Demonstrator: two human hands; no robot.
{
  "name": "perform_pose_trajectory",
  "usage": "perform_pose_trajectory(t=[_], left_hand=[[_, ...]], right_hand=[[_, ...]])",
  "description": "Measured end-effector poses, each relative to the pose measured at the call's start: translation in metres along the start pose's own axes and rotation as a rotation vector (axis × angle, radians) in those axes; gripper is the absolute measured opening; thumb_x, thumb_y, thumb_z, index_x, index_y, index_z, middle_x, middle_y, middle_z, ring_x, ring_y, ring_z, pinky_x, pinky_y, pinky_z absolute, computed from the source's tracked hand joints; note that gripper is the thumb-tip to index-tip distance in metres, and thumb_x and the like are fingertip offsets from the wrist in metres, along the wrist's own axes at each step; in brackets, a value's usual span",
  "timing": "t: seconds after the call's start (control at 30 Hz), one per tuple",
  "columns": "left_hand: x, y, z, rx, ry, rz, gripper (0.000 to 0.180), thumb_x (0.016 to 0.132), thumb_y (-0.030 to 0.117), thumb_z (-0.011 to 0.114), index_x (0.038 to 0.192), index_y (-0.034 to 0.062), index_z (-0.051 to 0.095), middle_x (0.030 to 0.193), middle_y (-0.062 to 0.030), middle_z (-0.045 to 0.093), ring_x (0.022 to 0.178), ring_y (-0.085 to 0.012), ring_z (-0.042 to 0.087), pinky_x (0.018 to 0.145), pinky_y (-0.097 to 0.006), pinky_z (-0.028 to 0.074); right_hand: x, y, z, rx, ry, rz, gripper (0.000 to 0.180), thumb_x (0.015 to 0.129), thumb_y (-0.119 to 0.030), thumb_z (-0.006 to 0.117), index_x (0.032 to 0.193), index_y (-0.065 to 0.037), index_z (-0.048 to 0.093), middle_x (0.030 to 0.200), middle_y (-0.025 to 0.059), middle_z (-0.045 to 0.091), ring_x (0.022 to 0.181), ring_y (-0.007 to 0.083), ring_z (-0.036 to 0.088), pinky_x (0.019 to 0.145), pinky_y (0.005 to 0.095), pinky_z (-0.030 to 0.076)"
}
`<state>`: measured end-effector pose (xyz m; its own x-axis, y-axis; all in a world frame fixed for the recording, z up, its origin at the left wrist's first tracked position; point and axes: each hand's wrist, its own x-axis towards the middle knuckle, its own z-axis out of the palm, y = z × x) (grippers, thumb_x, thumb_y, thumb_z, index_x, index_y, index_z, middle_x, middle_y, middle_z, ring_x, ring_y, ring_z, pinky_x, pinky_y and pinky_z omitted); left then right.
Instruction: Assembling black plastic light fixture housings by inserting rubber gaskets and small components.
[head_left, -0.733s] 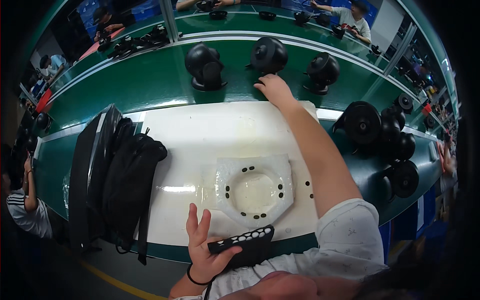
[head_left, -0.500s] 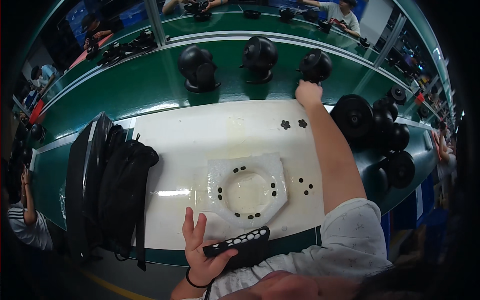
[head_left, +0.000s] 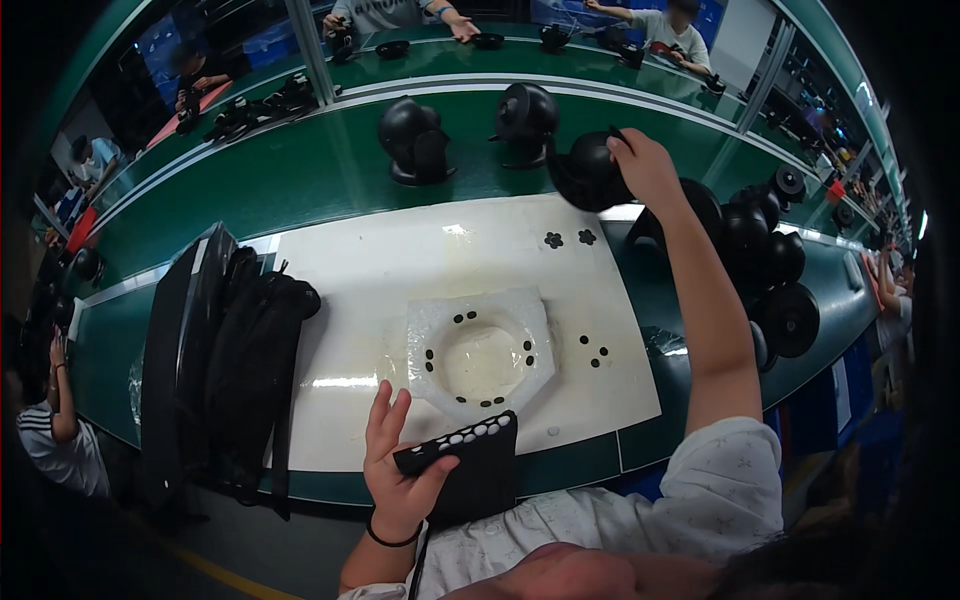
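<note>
Overlapping at right, the clustered black units (head_left: 748, 232) defied counting, and the left hand (head_left: 393, 485) part-covered its white-spotted black sheet (head_left: 478, 482)! Two rounded units (head_left: 415, 142) stood on the green bench (head_left: 290, 165); two flower-shaped pieces (head_left: 553, 240) and three loose dots (head_left: 603, 351) lay on the white mat (head_left: 350, 260). The right hand (head_left: 648, 165) had its grip clamped on a tilted black dome (head_left: 592, 172) near the mat's far corner; the left grip pinched the sheet, two fingers (head_left: 396, 408) raised.

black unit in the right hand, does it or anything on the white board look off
The black unit is tilted, apparently because the right hand holds it. On the white board, three small black dots lie apart from those on the foam ring; no clear spill or damage shows.
</note>
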<state>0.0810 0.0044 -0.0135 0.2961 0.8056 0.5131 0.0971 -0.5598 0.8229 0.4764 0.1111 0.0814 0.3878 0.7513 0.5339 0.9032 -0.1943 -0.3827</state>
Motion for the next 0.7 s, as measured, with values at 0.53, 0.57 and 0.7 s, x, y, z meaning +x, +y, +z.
perform_pose_trajectory(t=[0.53, 0.57, 0.7], left_hand=[[0.001, -0.004, 0.003, -0.128, -0.173, 0.151, 0.030, 0.055, 0.020, 0.080, 0.069, 0.0026, 0.061, 0.132, -0.0305, 0.030, 0.117, -0.0418, 0.038, 0.093, -0.041, 0.031], [0.001, -0.004, 0.003, -0.137, -0.180, 0.121, 0.029, 0.055, 0.020, 0.080, 0.070, 0.0030, 0.061, 0.131, -0.0300, 0.032, 0.117, -0.0412, 0.039, 0.092, -0.041, 0.032], [0.007, 0.002, 0.004, -0.102, -0.224, 0.136, 0.029, 0.056, 0.020, 0.080, 0.071, 0.0039, 0.061, 0.131, -0.0277, 0.034, 0.117, -0.0395, 0.039, 0.089, -0.041, 0.034]], right_hand=[[-0.086, -0.084, 0.017, 0.946, -0.791, 0.182, 0.039, 0.094, -0.033, 0.033, 0.089, -0.002, 0.056, 0.064, 0.0013, 0.053, 0.052, 0.0077, 0.051, 0.049, 0.0219, 0.041], [-0.061, -0.082, 0.032, 0.852, -0.780, 0.189, 0.037, 0.090, -0.035, 0.044, 0.100, -0.001, 0.055, 0.080, 0.0056, 0.057, 0.072, 0.0112, 0.056, 0.063, 0.0229, 0.045], [-0.006, -0.057, 0.161, 0.476, -0.289, 0.299, 0.099, 0.060, -0.056, 0.070, 0.133, -0.006, 0.024, 0.123, 0.0166, 0.044, 0.115, 0.0275, 0.042, 0.089, 0.0308, 0.037]])
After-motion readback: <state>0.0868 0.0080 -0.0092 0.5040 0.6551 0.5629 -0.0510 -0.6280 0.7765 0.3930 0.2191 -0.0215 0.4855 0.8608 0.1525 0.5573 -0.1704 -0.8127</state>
